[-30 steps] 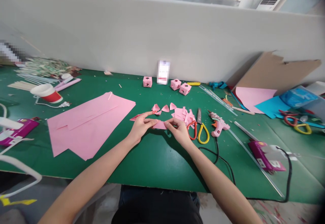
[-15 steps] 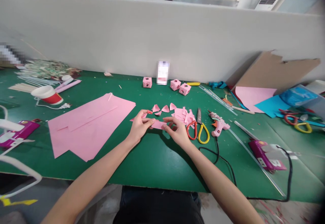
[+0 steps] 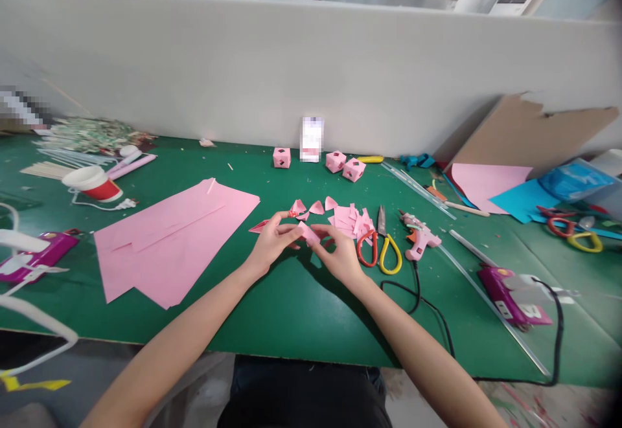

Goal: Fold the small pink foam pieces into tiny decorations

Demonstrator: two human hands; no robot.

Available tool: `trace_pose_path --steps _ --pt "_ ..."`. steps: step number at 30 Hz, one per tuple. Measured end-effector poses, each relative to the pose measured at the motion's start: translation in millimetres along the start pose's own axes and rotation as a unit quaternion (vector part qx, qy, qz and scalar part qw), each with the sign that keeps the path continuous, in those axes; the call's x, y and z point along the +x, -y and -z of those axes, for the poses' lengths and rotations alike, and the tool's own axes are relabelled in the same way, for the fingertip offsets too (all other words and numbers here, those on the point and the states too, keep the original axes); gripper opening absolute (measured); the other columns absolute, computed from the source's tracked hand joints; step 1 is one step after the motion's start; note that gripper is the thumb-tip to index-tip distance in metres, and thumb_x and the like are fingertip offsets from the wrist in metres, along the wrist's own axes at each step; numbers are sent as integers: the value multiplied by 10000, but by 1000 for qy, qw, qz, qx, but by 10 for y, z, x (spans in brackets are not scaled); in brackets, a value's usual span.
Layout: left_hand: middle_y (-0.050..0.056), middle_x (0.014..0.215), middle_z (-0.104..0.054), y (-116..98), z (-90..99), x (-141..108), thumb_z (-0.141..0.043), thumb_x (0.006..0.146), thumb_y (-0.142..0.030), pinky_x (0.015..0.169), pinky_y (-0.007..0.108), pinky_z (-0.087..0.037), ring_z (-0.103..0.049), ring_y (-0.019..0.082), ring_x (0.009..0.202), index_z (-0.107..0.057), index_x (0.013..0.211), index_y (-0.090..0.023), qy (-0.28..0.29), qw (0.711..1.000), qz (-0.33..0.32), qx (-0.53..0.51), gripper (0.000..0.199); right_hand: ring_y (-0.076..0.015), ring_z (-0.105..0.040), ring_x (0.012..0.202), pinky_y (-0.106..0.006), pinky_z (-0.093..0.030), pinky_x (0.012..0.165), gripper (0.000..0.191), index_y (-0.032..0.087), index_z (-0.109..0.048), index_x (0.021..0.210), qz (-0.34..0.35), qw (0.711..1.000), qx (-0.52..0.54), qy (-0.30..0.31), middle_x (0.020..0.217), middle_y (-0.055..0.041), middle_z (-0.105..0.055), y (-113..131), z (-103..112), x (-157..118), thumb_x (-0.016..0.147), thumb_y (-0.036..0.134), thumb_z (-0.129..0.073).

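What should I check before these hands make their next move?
1. Small pink paper piece secured: ok, held between the left hand and right hand.
2. Its edges lined up: cannot tell, too small.
3. Scissors set down: ok, on the green table beside the right hand.
4. Glue gun set down: ok, beyond the scissors.
5. Glue gun hot: cannot tell.
6. Scraps tidied away: not ok, piled near the right hand.
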State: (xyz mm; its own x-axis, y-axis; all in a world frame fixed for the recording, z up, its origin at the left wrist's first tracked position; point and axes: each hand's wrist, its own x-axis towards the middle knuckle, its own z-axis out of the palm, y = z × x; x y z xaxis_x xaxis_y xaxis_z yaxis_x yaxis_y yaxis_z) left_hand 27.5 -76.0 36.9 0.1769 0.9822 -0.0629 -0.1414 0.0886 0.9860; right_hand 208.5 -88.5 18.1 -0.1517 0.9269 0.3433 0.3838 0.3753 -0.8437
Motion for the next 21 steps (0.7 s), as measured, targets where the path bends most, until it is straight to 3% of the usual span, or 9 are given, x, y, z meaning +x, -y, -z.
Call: trace_pose_path --steps 4,10,21 --pt "48 979 -695 24 -12 -11 -809 709 -383 664 254 -542 -674 175 841 -445 1229 -198 26 999 -18 24 661 -205 -687 880 -311 -519 692 369 197 -635 1148 -63 994 88 4 983 -76 -734 -19 -23 14 853 413 -683" --pt "41 944 -689 19 -16 -21 -811 705 -377 646 245 -516 -654 156 769 -448 1232 -192 19 997 -21 68 666 -188 -674 870 -308 -512 713 395 200 -634 1153 -80 987 137 41 1016 -73 -720 -30 -35 7 844 439 -692" --pt "59 928 -721 4 -28 -16 -754 756 -404 637 253 -518 -697 202 824 -438 1256 -193 9 998 -8 58 628 -170 -668 687 -272 -490 573 436 204 -625 1132 -134 961 234 60 824 -35 -712 -17 -19 41 857 543 -626"
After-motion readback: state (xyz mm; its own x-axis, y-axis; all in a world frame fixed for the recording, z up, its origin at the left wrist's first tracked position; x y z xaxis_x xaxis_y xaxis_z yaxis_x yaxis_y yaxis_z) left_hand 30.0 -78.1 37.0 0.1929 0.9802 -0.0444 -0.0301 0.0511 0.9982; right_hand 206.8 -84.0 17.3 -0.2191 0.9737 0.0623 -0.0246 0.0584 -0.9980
